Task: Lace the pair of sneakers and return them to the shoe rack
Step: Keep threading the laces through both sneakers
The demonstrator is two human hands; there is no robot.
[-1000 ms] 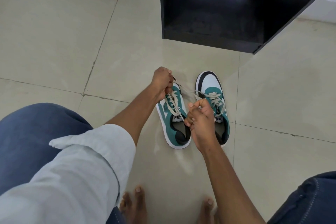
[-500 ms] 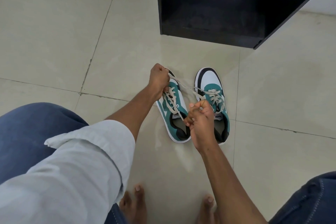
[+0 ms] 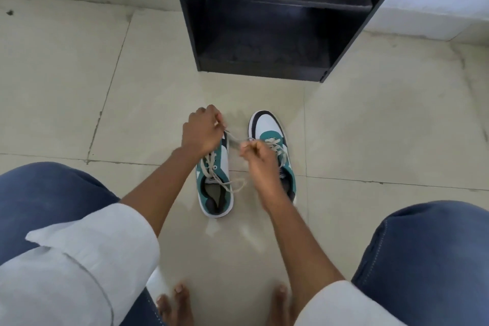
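Two teal, white and black sneakers stand side by side on the floor, toes toward the rack. My left hand [image 3: 202, 131] covers the toe of the left sneaker [image 3: 214, 188] and pinches one end of its beige lace [image 3: 232, 140]. My right hand [image 3: 260, 160], blurred, grips the other stretch of that lace above the gap between the shoes and hides part of the right sneaker [image 3: 270, 127]. A loose lace end [image 3: 239, 185] trails off the left sneaker's side. The right sneaker's laces look threaded.
A black shoe rack [image 3: 264, 71] with bare shelves stands just beyond the sneakers against a pale wall. Beige floor tiles [image 3: 79, 87] surround everything. My knees in blue jeans frame both lower corners, and my bare toes [image 3: 174, 302] show at the bottom.
My right hand moved forward and up toward the left hand, carrying the lace. The left hand shifted slightly over the left sneaker's toe. The camera tilted, bringing more of the rack into view.
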